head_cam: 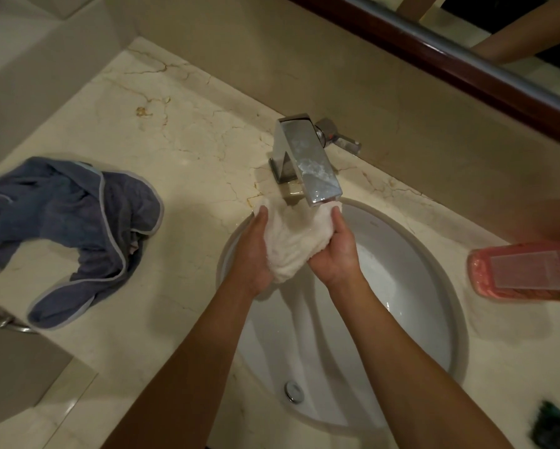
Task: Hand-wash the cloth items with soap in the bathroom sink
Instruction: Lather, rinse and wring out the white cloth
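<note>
Both hands, left hand [256,251] and right hand [335,251], clamp their fingers [262,215] on a bunched wet white cloth [291,241] under the square chrome faucet [308,160], above the white oval sink [401,286].

Two cloth items: one white cloth [291,241] at the frame's centre, one blue-grey cloth [68,218] at the left on the worktop [181,131]. Two hands: left hand [252,254], right hand [337,251]. One sink [411,286], one faucet [308,157], one pink bottle [528,270] at the right edge
</note>
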`<state>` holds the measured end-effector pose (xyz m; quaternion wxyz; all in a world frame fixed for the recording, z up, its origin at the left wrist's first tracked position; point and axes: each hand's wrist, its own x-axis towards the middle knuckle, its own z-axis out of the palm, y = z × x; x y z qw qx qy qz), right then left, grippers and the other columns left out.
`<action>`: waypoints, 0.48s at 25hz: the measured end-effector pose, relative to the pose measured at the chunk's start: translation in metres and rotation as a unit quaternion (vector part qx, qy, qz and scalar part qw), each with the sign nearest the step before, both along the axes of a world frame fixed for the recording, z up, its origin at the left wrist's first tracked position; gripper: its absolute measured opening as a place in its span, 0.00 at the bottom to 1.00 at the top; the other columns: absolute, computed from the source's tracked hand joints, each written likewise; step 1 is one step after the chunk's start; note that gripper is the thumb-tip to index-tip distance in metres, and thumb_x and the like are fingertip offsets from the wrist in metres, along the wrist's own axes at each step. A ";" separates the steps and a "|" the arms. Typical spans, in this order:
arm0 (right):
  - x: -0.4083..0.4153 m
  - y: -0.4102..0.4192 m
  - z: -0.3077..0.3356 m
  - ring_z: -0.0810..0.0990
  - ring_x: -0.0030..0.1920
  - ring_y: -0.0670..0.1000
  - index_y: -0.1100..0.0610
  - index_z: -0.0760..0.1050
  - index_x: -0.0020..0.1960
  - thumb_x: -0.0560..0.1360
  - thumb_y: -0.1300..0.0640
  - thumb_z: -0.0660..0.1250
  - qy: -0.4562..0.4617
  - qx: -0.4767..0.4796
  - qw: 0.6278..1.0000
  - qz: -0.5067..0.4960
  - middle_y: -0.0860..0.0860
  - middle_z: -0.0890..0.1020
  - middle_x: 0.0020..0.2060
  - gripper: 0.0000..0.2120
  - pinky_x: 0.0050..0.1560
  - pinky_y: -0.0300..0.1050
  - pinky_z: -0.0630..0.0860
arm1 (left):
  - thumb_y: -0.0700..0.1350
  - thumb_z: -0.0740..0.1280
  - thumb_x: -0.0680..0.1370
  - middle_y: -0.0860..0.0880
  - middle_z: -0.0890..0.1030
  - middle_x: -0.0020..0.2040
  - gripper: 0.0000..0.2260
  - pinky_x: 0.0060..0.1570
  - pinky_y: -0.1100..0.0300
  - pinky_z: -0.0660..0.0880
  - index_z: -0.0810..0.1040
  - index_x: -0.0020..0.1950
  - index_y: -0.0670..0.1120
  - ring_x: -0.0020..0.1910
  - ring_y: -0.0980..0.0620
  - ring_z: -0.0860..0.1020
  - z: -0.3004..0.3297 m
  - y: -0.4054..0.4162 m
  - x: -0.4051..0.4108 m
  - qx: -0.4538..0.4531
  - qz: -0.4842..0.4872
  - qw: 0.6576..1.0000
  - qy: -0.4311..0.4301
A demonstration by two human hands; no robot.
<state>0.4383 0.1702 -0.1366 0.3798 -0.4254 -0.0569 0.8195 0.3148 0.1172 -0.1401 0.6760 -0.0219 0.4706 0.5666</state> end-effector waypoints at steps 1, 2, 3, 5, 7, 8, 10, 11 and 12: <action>0.000 0.000 -0.003 0.71 0.72 0.63 0.64 0.69 0.73 0.80 0.45 0.60 -0.003 0.008 1.000 0.003 0.66 0.73 0.70 0.30 0.77 0.60 0.62 | 0.56 0.59 0.85 0.41 0.83 0.62 0.20 0.62 0.47 0.77 0.78 0.68 0.44 0.62 0.43 0.82 -0.002 0.002 0.001 -0.013 -0.001 0.999 0.031; -0.001 -0.001 -0.004 0.71 0.72 0.64 0.65 0.67 0.74 0.80 0.46 0.61 -0.004 0.018 1.000 0.010 0.66 0.73 0.70 0.30 0.76 0.61 0.63 | 0.55 0.59 0.85 0.42 0.84 0.60 0.19 0.60 0.48 0.78 0.79 0.67 0.45 0.60 0.43 0.83 -0.006 0.004 0.003 -0.022 -0.007 0.997 0.078; -0.002 -0.001 -0.007 0.72 0.72 0.64 0.65 0.67 0.75 0.79 0.46 0.65 -0.004 0.019 1.000 0.016 0.66 0.72 0.71 0.31 0.75 0.61 0.64 | 0.53 0.60 0.85 0.43 0.85 0.57 0.17 0.56 0.51 0.80 0.81 0.64 0.45 0.56 0.45 0.84 -0.007 0.006 0.005 -0.041 -0.020 0.990 0.136; -0.004 -0.004 -0.009 0.73 0.71 0.65 0.66 0.68 0.74 0.75 0.48 0.73 -0.025 0.000 1.000 0.014 0.67 0.72 0.71 0.35 0.74 0.63 0.66 | 0.50 0.61 0.84 0.46 0.87 0.48 0.13 0.46 0.56 0.80 0.84 0.56 0.46 0.47 0.49 0.86 -0.005 0.012 0.013 -0.062 -0.035 0.977 0.201; -0.003 -0.005 -0.010 0.79 0.64 0.65 0.65 0.74 0.69 0.76 0.48 0.72 -0.100 -0.028 0.995 -0.007 0.66 0.78 0.65 0.28 0.69 0.62 0.72 | 0.48 0.63 0.84 0.45 0.86 0.44 0.13 0.40 0.59 0.80 0.84 0.51 0.43 0.43 0.49 0.85 -0.003 0.018 0.020 -0.071 -0.025 0.976 0.204; -0.002 -0.004 -0.013 0.83 0.59 0.63 0.63 0.78 0.65 0.77 0.47 0.71 -0.146 -0.043 0.988 -0.012 0.64 0.82 0.60 0.24 0.65 0.61 0.76 | 0.47 0.63 0.83 0.44 0.85 0.42 0.13 0.39 0.60 0.79 0.84 0.50 0.42 0.41 0.48 0.84 -0.002 0.020 0.023 -0.076 -0.019 0.976 0.204; 0.001 -0.002 -0.014 0.86 0.49 0.56 0.58 0.82 0.53 0.75 0.45 0.72 -0.222 -0.044 0.974 0.005 0.56 0.86 0.48 0.17 0.55 0.53 0.82 | 0.49 0.65 0.82 0.45 0.81 0.36 0.14 0.41 0.56 0.76 0.83 0.42 0.43 0.39 0.46 0.81 -0.008 0.023 0.028 -0.092 -0.010 0.978 0.187; 0.001 -0.001 -0.014 0.86 0.45 0.53 0.56 0.82 0.48 0.72 0.45 0.73 -0.233 -0.037 0.971 0.018 0.53 0.85 0.44 0.14 0.50 0.49 0.82 | 0.50 0.67 0.79 0.47 0.80 0.33 0.14 0.41 0.55 0.74 0.82 0.36 0.46 0.38 0.46 0.80 -0.014 0.025 0.031 -0.117 -0.017 0.978 0.172; 0.000 -0.001 -0.012 0.84 0.43 0.52 0.54 0.81 0.44 0.70 0.47 0.74 -0.231 -0.033 0.972 0.025 0.52 0.83 0.41 0.11 0.48 0.47 0.81 | 0.53 0.69 0.76 0.48 0.78 0.31 0.16 0.42 0.54 0.73 0.80 0.32 0.46 0.38 0.45 0.79 -0.017 0.026 0.033 -0.137 -0.034 0.979 0.149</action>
